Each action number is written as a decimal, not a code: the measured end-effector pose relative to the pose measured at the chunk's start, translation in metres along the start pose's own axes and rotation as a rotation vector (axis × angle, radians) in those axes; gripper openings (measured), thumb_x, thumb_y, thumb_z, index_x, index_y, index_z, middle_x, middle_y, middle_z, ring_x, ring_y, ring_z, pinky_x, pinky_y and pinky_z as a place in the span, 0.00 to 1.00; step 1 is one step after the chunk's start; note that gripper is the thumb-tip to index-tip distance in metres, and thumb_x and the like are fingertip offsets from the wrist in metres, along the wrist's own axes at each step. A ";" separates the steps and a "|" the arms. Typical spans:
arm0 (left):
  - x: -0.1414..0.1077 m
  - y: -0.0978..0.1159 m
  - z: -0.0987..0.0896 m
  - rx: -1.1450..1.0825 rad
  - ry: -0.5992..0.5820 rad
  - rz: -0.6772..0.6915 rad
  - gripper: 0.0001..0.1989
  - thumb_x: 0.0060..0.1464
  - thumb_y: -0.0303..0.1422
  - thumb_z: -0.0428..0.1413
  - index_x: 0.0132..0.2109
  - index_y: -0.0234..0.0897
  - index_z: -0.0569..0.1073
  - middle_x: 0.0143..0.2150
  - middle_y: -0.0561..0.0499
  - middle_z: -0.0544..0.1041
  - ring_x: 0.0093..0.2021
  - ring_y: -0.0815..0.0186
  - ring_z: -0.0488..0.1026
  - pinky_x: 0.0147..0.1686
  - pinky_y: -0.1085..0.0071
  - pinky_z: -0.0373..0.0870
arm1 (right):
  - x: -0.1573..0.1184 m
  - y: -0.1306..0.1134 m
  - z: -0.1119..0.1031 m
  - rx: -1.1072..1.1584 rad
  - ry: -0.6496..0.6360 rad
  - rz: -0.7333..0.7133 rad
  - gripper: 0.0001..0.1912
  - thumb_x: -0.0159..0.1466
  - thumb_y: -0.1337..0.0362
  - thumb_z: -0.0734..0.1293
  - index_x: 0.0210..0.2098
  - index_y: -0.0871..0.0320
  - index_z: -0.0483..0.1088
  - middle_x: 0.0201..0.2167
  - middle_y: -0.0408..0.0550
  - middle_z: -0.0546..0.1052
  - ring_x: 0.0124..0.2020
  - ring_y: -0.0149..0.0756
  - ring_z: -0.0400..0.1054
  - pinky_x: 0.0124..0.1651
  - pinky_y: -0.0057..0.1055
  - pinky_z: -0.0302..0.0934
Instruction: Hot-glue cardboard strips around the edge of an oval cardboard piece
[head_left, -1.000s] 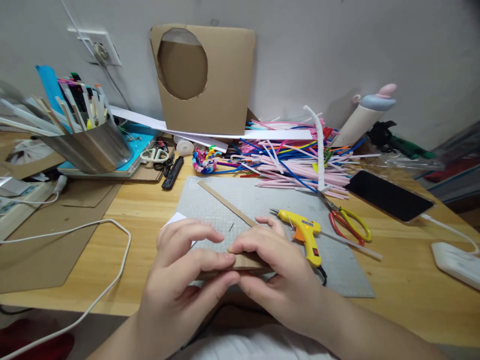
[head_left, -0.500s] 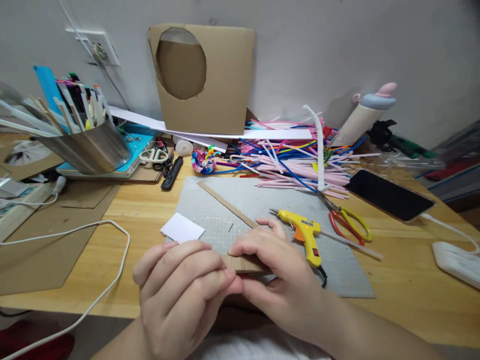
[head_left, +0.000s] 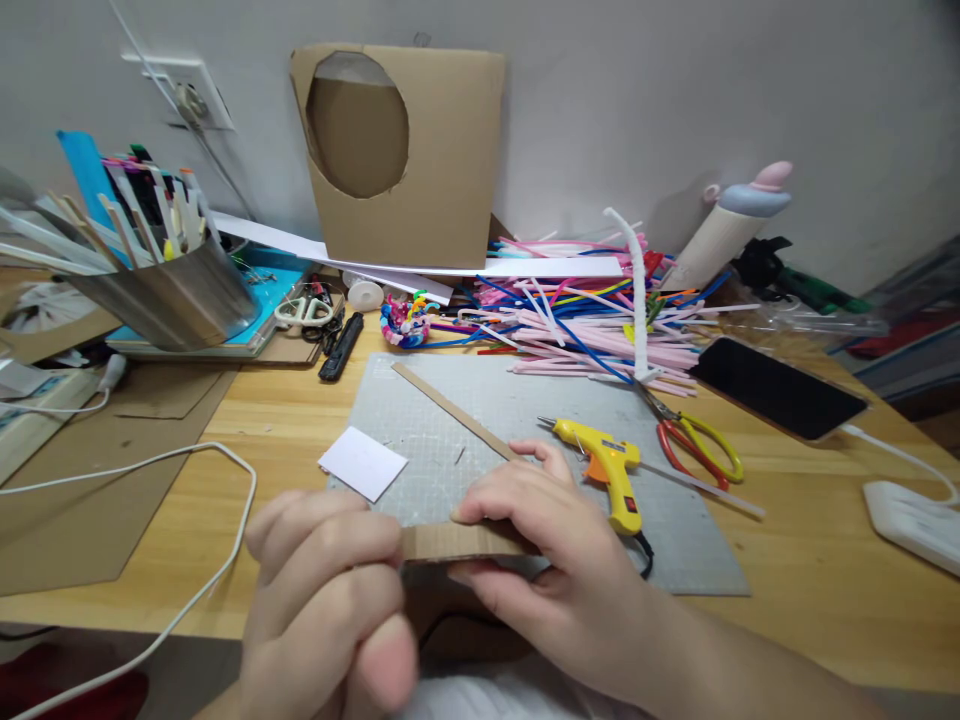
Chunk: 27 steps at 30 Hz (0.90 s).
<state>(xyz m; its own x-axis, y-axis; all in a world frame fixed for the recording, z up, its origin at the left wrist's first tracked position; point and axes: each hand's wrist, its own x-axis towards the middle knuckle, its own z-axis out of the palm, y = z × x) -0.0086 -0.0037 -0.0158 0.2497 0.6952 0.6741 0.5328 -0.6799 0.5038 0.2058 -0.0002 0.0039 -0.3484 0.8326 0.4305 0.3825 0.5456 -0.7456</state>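
A narrow cardboard strip runs sideways between my hands, over the near edge of the grey cutting mat. My right hand grips it, thumb below and fingers above. My left hand is curled closed at the strip's left end, which its fingers hide. Beyond my right hand lies another thin cardboard strip on the mat. A yellow glue gun rests just right of my right hand. A small white card lies on the mat's left side.
Scissors and a phone lie at the right. Pipe cleaners are heaped behind the mat. A cardboard panel with a round hole leans on the wall. At the left are a metal pen holder and a white cable.
My left hand has moved left, away from my right thumb, and more of the held strip shows between the hands. My right hand keeps nearly the same place.
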 end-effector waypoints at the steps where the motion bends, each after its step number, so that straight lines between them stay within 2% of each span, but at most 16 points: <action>1: 0.007 0.004 0.000 0.066 0.001 0.099 0.14 0.66 0.47 0.54 0.36 0.47 0.75 0.34 0.53 0.77 0.38 0.61 0.72 0.44 0.58 0.61 | 0.000 0.000 0.000 0.000 0.002 -0.001 0.15 0.61 0.76 0.71 0.41 0.52 0.67 0.34 0.36 0.80 0.36 0.33 0.76 0.62 0.44 0.49; 3: 0.019 0.011 0.001 0.105 -0.002 0.156 0.03 0.65 0.38 0.58 0.44 0.47 0.76 0.38 0.53 0.77 0.41 0.63 0.71 0.44 0.61 0.61 | -0.001 0.001 0.000 0.006 0.005 -0.007 0.16 0.61 0.76 0.71 0.42 0.52 0.67 0.35 0.37 0.81 0.37 0.34 0.76 0.62 0.44 0.48; 5: 0.025 0.016 0.004 0.107 -0.039 0.161 0.05 0.64 0.35 0.61 0.47 0.46 0.77 0.40 0.53 0.77 0.43 0.63 0.71 0.45 0.62 0.61 | -0.001 0.002 0.000 0.019 0.010 -0.020 0.16 0.62 0.75 0.72 0.43 0.52 0.67 0.37 0.38 0.81 0.37 0.34 0.76 0.63 0.44 0.47; 10: 0.027 0.021 0.011 0.097 -0.038 0.142 0.06 0.64 0.27 0.58 0.41 0.42 0.78 0.37 0.53 0.77 0.41 0.64 0.71 0.43 0.63 0.62 | 0.000 0.003 0.002 -0.002 0.006 -0.026 0.13 0.63 0.74 0.70 0.42 0.52 0.67 0.35 0.37 0.81 0.36 0.33 0.76 0.62 0.44 0.47; 15: 0.024 0.018 0.013 0.256 0.051 0.349 0.06 0.62 0.24 0.59 0.38 0.39 0.79 0.32 0.55 0.81 0.39 0.65 0.74 0.40 0.63 0.61 | -0.001 0.002 0.002 -0.016 0.015 -0.030 0.14 0.62 0.76 0.70 0.42 0.54 0.67 0.35 0.37 0.79 0.37 0.31 0.75 0.63 0.41 0.46; 17: 0.023 0.017 0.014 0.280 0.083 0.384 0.05 0.62 0.25 0.60 0.37 0.39 0.78 0.30 0.54 0.81 0.39 0.64 0.73 0.39 0.63 0.60 | -0.002 0.002 0.002 -0.004 0.009 -0.033 0.15 0.61 0.76 0.72 0.42 0.54 0.68 0.35 0.38 0.80 0.38 0.32 0.75 0.63 0.41 0.47; 20: 0.022 0.016 0.013 0.290 0.074 0.343 0.08 0.64 0.29 0.59 0.34 0.41 0.75 0.29 0.54 0.79 0.38 0.63 0.72 0.39 0.61 0.58 | -0.003 0.002 0.001 0.013 -0.001 -0.026 0.17 0.59 0.76 0.74 0.42 0.55 0.68 0.36 0.39 0.80 0.39 0.33 0.76 0.63 0.42 0.46; 23: 0.021 0.013 0.008 0.193 0.046 0.235 0.10 0.68 0.35 0.56 0.35 0.42 0.73 0.29 0.55 0.76 0.36 0.65 0.71 0.40 0.62 0.59 | -0.004 0.000 0.001 0.016 -0.001 -0.023 0.17 0.59 0.77 0.71 0.42 0.54 0.68 0.36 0.39 0.80 0.38 0.33 0.76 0.63 0.43 0.46; 27: 0.018 0.007 0.000 0.067 0.127 0.070 0.15 0.69 0.41 0.52 0.33 0.42 0.68 0.28 0.58 0.72 0.30 0.68 0.70 0.37 0.63 0.63 | -0.003 0.001 0.001 0.020 -0.003 -0.017 0.16 0.60 0.78 0.69 0.42 0.53 0.67 0.36 0.38 0.81 0.38 0.33 0.76 0.63 0.43 0.46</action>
<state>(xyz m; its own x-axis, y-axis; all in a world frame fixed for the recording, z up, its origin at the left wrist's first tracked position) 0.0000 0.0043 0.0000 0.1857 0.6085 0.7715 0.5718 -0.7055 0.4188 0.2062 -0.0023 0.0017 -0.3572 0.8229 0.4419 0.3591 0.5577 -0.7483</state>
